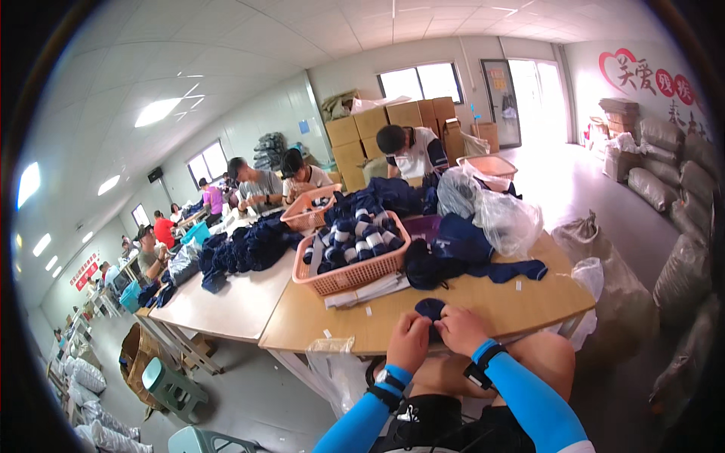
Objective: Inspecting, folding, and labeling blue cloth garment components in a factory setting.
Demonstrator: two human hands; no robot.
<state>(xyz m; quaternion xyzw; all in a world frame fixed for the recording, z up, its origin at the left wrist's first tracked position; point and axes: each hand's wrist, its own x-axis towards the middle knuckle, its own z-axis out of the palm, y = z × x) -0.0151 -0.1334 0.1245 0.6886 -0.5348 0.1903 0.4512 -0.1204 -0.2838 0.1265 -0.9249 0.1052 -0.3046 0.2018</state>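
Close to the table's near edge, my left hand (408, 343) and my right hand (463, 331) are side by side with fingers closed on a dark blue fabric piece (430, 308). It looks like a folded sock, and its lower part is hidden by my fingers. Beyond my hands, a loose heap of similar dark blue pieces (434, 268) lies on the wooden table (521, 306). A pink plastic basket (355, 280) to the left holds several navy-and-white bundles (353, 240). White paper strips (368, 291) lie against its near side.
Clear plastic bags (510, 224) sit at the table's right. Across it a person (415, 155) bends over the work. More navy fabric (245, 249) covers the white table at left. A green stool (174, 387) stands on the floor, and full sacks (653, 189) line the right wall.
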